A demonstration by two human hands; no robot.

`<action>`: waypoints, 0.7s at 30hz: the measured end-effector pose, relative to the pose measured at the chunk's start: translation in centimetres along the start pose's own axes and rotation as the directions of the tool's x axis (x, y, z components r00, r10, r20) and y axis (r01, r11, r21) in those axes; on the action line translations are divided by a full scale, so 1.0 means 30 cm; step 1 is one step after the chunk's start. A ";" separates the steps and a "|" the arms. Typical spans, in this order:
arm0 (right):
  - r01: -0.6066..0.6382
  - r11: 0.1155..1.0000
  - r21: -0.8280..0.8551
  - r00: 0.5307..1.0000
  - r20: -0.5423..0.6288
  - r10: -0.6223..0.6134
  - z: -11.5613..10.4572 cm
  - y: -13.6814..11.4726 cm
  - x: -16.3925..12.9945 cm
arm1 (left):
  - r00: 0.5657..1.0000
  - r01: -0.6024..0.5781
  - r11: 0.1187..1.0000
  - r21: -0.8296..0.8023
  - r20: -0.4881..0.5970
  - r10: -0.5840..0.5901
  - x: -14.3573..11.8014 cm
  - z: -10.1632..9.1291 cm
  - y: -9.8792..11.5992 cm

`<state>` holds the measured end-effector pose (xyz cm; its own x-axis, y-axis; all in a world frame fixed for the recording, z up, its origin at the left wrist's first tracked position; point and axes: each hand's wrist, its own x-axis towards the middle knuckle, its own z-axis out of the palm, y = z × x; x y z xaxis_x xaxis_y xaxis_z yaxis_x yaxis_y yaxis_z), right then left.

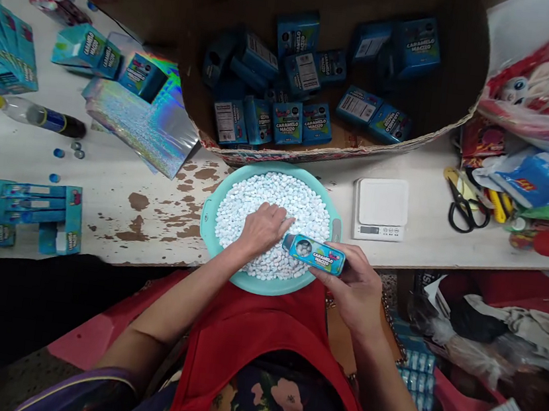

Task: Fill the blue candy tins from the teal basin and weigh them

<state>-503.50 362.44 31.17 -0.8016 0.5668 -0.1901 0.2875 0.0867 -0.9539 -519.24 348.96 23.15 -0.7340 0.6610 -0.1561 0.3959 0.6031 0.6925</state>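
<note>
A turquoise plastic basin (pixel 208 219) full of small white and pale-blue candies (pixel 276 192) stands at the table's front edge. My right hand (pixel 357 289) grips a blue candy box (pixel 318 255) marked "Caramelo Macizo", tilted over the right part of the basin. Candies show through the box's round window, and its open end points left. My left hand (pixel 264 231) is over the candies, closed, its fingertips right beside the box's open end. What those fingers hold is hidden from view.
Behind the basin, a large cardboard carton (pixel 330 156) holds several blue boxes. A white digital scale (pixel 381 208) sits to the right, with black scissors (pixel 467 209) farther over. To the left are shiny holographic sheets (pixel 139 122), a bottle (pixel 35 115) and flat box stacks (pixel 16 214).
</note>
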 end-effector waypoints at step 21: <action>0.209 0.919 -0.335 0.977 0.106 -0.183 0.092 -0.083 0.013 | 0.912 -0.091 0.199 -0.976 -0.162 -0.377 -0.039 -0.214 0.323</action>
<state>-505.98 360.20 32.83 -0.8916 0.4514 -0.0356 0.2728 0.4726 -0.8380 -518.09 351.15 34.55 -0.9081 0.3026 -0.2893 -0.3928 -0.3764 0.8391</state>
